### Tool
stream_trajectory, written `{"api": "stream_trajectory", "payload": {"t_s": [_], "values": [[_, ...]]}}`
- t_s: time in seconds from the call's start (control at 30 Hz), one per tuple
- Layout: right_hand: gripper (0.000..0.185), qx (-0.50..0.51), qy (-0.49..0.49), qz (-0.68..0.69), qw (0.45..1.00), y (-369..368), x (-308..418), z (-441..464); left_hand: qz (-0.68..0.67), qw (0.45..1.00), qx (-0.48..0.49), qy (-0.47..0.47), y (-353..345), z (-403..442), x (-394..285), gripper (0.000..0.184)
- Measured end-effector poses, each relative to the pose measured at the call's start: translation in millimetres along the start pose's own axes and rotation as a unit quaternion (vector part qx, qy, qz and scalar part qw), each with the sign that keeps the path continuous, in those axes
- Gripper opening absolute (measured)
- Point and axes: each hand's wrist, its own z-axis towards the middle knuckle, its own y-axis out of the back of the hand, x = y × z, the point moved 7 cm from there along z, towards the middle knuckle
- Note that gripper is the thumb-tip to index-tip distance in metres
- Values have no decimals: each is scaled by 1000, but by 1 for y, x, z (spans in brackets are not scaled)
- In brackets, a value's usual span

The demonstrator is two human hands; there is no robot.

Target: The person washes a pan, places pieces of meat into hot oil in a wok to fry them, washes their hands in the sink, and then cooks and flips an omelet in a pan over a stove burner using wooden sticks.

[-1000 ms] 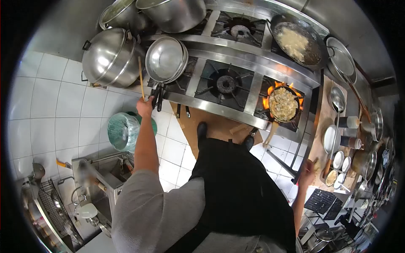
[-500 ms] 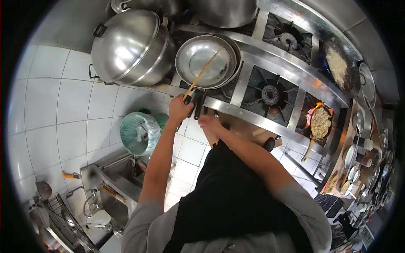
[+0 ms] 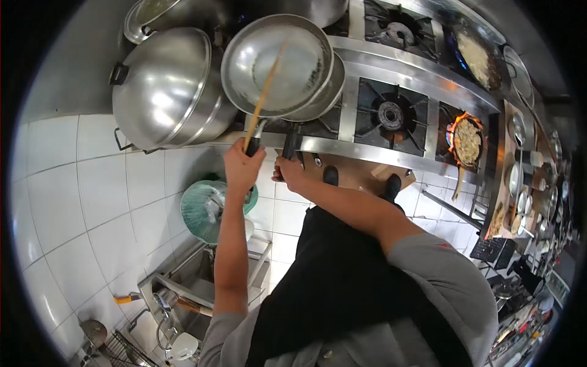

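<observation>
My left hand [image 3: 243, 162] is closed around the black handle of a steel frying pan [image 3: 275, 67] and a long, thin wooden stick [image 3: 265, 92], perhaps chopsticks. The stick reaches over the pan, whose inside shows dark marks near its right edge. A second frying pan [image 3: 335, 85] is partly hidden beneath the first, over the front left burner. My right hand [image 3: 288, 171] wraps its fingers round that lower pan's black handle [image 3: 291, 144].
A large domed steel pot [image 3: 162, 85] stands left of the pans. Flames surround a small pan of food [image 3: 468, 142] at right; another pan [image 3: 477, 58] holds pale food behind it. Below are a lined green bin [image 3: 199, 223] and a sink [image 3: 202, 287]. Dishes crowd the right counter.
The upper pan has risen and shifted left off the lower one, along with the stick. My right hand has closed on the lower pan's handle. The camera view has shifted too.
</observation>
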Motion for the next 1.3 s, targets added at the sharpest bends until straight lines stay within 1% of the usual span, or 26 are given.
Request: {"api": "stream_trajectory", "payload": {"t_s": [0.03, 0.1, 0.13, 0.2, 0.23, 0.27, 0.37, 0.47, 0.5, 0.57, 0.6, 0.63, 0.7, 0.8, 0.87, 0.9, 0.97, 1.0, 1.1, 1.13, 1.17, 1.2, 1.23, 1.27, 1.3], "values": [[24, 23, 13, -1, 1000, 5, 16, -17, -13, 1000, 12, 9, 4, 4, -3, 36], [23, 73, 45, 0, 996, 22, 50, -48, -20, 999, -19, -39, 9, 10, 1, 35], [25, 60, 52, -22, 997, 32, 70, -69, -25, 997, -35, -64, 10, 13, 2, 35], [29, 118, 20, -35, 992, 65, 84, -98, -22, 997, -41, -61, 10, 14, 0, 34], [30, 109, 32, -72, 991, 85, 88, -119, -20, 997, -40, -58, 7, 13, 2, 34], [31, 100, 43, -109, 988, 101, 93, -138, 0, 995, -55, -83, 0, 14, 12, 32], [31, 52, 82, -166, 981, 147, 109, -182, -77, 995, -31, -61, -17, 6, 8, 33], [36, 16, 96, -121, 988, 195, 119, -202, -66, 995, -38, -66, -40, 0, 14, 31], [39, -2, 107, -130, 986, 209, 121, -203, -61, 995, -43, -67, -49, 0, 17, 31], [43, -35, 127, -146, 981, 234, 121, -197, -52, 997, -20, -48, -72, 0, 29, 29], [47, -28, 138, -118, 983, 241, 121, -193, -54, 997, -17, -45, -85, 1, 39, 29], [48, -41, 144, -109, 983, 250, 120, -186, -55, 997, -15, -42, -94, 1, 43, 28], [51, -68, 151, -93, 982, 269, 116, -170, -60, 996, -12, -63, -110, -1, 43, 27], [52, -71, 134, -69, 986, 283, 110, -150, -40, 995, -22, -86, -139, 0, 62, 27], [45, -67, 137, -111, 982, 299, 101, -127, -40, 996, -23, -83, -150, 0, 61, 27], [43, -65, 137, -133, 980, 307, 95, -118, -62, 995, -26, -73, -154, 0, 63, 27], [40, -52, 110, -53, 991, 301, 97, -118, -110, 992, -32, -52, -164, 2, 69, 29], [42, -44, 98, -15, 994, 295, 101, -120, -90, 989, -55, -105, -164, 2, 64, 30], [48, -8, 56, -8, 998, 300, 100, -110, 13, 999, -3, -45, -173, 13, 80, 33], [53, 7, 63, -8, 998, 308, 94, -100, 35, 993, -26, -109, -173, 16, 87, 34], [59, 33, 74, -51, 995, 318, 89, -92, -22, 997, -11, -72, -173, 19, 101, 33], [65, -58, 87, -137, 985, 332, 98, -112, -81, 996, 15, -35, -179, 21, 113, 33], [71, -79, 69, -90, 990, 345, 93, -119, -102, 991, -43, -81, -172, 21, 119, 31], [63, -9, 59, -29, 998, 348, 99, -131, -39, 991, -91, -86, -153, 8, 95, 32], [55, -78, 162, -145, 973, 373, 119, -154, 44, 985, -135, -96, -140, 0, 89, 32]]}}
